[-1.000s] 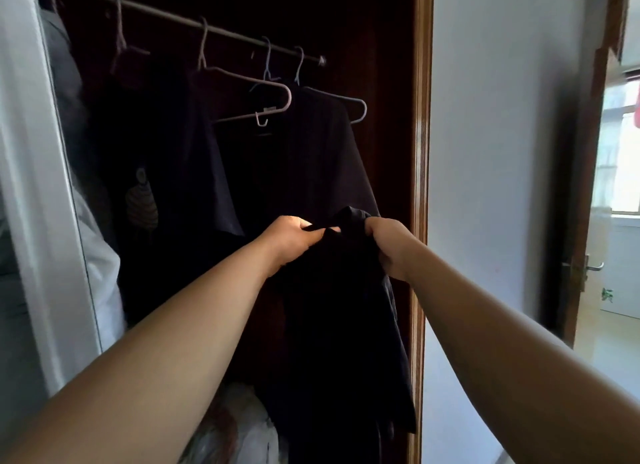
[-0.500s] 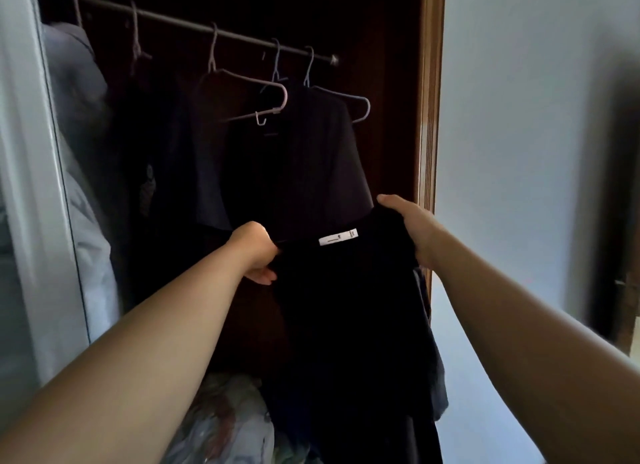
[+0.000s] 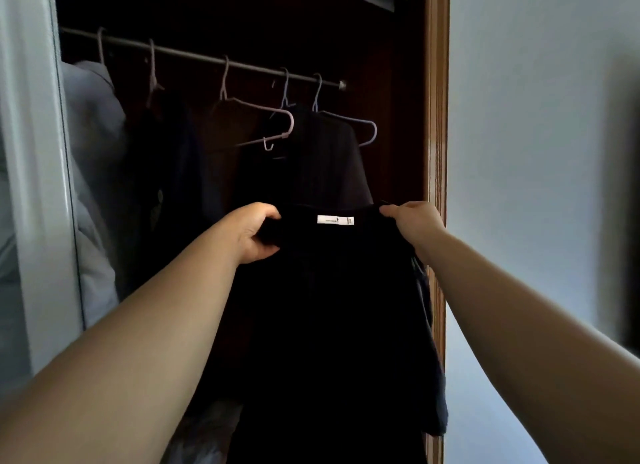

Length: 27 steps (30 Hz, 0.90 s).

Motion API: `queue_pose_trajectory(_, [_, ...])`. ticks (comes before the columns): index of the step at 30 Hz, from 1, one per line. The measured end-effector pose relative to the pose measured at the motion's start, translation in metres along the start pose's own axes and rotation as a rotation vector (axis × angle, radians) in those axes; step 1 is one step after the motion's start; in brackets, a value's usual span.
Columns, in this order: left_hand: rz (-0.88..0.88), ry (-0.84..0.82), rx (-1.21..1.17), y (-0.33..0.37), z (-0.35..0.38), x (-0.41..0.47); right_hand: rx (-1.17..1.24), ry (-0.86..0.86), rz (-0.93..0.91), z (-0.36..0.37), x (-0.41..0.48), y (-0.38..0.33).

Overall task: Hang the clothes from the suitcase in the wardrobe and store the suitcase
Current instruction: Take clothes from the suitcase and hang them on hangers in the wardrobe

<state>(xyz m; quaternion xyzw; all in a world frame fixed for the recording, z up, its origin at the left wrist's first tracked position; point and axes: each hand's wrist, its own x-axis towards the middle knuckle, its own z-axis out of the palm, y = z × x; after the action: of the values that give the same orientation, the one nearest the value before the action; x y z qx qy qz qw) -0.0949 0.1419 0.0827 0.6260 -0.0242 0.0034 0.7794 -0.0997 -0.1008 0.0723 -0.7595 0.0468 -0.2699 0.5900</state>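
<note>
I hold a black garment point(image 3: 329, 308) spread out in front of the open wardrobe, its white neck label point(image 3: 335, 220) facing me. My left hand point(image 3: 252, 233) grips its left shoulder and my right hand point(image 3: 414, 221) pinches its right shoulder. Above and behind it runs the metal rail point(image 3: 194, 56) with several hangers. One pale pink hanger point(image 3: 263, 122) hangs bare. A lilac hanger point(image 3: 349, 124) beside it carries a dark garment point(image 3: 329, 166). The suitcase is out of view.
A white door frame point(image 3: 34, 186) stands at the left with pale grey clothes point(image 3: 93, 186) behind it. The wardrobe's brown wooden side post point(image 3: 437, 117) and a plain white wall point(image 3: 536, 152) lie to the right. Light bundles point(image 3: 207, 432) sit on the wardrobe floor.
My hands have moved apart, spreading the bunched garment flat so that its label shows, and have lifted it higher. My view has tilted up toward the rail.
</note>
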Motion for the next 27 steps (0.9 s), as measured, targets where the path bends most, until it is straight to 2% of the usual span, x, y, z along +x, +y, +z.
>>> queue_pose_trajectory(6, [0.095,0.048,0.043,0.040,-0.004,0.014,-0.062,0.054,-0.116,0.034,0.033,-0.036])
queue_pose_trajectory(11, [0.089,0.146,0.019,0.072,-0.012,0.045,-0.133,-0.015,-0.253,0.073,0.058,-0.068])
queue_pose_trajectory(18, [0.144,0.171,0.029,0.097,-0.020,0.085,0.015,0.004,-0.413,0.133,0.096,-0.126])
queue_pose_trajectory(23, [0.136,0.201,0.052,0.111,-0.037,0.107,0.042,-0.068,-0.416,0.169,0.113,-0.156])
queue_pose_trajectory(27, [0.106,0.224,0.065,0.113,-0.052,0.120,0.174,-0.082,-0.402,0.192,0.124,-0.171])
